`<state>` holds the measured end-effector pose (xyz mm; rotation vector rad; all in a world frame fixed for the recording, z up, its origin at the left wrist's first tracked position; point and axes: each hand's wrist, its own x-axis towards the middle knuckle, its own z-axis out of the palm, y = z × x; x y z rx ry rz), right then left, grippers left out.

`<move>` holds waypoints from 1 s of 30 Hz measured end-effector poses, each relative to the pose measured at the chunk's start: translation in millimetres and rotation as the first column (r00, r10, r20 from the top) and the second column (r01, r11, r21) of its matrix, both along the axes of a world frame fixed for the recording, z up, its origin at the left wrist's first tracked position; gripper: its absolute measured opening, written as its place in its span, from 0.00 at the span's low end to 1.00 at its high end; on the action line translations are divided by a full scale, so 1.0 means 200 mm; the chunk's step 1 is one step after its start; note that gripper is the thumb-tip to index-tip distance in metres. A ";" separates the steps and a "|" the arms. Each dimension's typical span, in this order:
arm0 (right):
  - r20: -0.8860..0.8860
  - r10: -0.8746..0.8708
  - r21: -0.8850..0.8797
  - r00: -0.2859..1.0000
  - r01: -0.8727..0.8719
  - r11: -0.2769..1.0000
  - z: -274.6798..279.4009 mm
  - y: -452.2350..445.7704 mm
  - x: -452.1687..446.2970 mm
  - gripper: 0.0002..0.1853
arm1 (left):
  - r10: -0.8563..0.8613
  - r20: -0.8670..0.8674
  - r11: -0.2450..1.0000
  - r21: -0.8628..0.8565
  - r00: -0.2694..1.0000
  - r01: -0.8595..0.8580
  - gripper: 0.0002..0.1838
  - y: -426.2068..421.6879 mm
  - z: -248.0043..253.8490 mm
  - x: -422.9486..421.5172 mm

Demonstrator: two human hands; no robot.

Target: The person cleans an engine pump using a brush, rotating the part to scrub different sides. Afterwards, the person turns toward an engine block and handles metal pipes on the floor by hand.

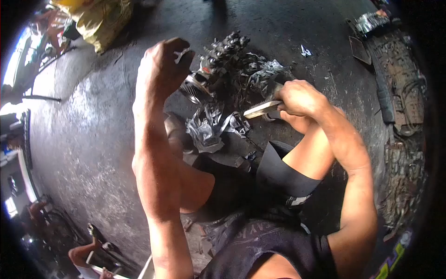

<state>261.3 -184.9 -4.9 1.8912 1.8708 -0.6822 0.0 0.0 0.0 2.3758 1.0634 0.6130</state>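
My left hand [165, 63] is raised beside a greasy metal shaft assembly [218, 58]. Its fingers curl inward, with a small pale patch between thumb and fingers that I cannot identify. A toothed gear ring [190, 92] sits at the near end of the assembly, just below this hand. My right hand [301, 98] is closed round a flat, pale-edged bar [262, 109] that points left, over the floor between my knees. Crumpled grey plastic [204, 132] lies under the gear, and more crumpled plastic [269, 72] rests right of the assembly.
A stuffed yellowish sack [102, 23] stands at the upper left. Dirty engine parts [402, 93] line the right side, with a silvery metal part [371, 22] above them. A small scrap [304, 51] lies on the dark floor. Another person's arm [83, 253] shows at the lower left.
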 end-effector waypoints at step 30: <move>-0.234 0.042 -0.010 0.971 -0.045 0.999 0.09 -0.11 0.08 0.17 | -0.322 -0.401 0.923 -0.336 0.858 0.189 0.23 -0.25 -0.04 0.25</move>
